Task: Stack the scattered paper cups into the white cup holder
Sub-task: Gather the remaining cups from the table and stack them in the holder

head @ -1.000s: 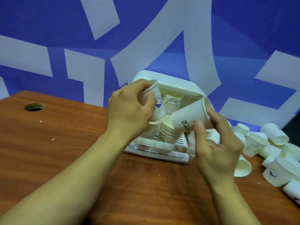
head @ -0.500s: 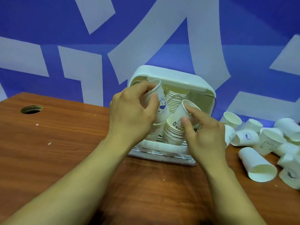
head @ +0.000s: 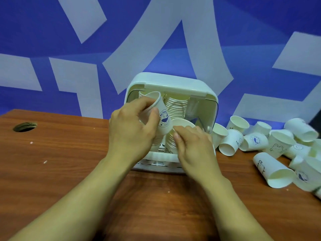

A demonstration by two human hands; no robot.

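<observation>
A whale-printed white paper cup (head: 164,119) is held by the left grip (head: 132,134), with fingers and thumb curled round its wall. It is tilted in front of the open white plastic cup holder (head: 170,84), which stands on the brown wooden worktop (head: 52,171). The rim of the topmost white paper cup (head: 182,122) on the front stack inside the holder is pinched by the right grip (head: 194,150). A rear stack (head: 176,108) stands behind it. Loose white paper cups (head: 278,145) are scattered on the worktop to the right of the holder.
</observation>
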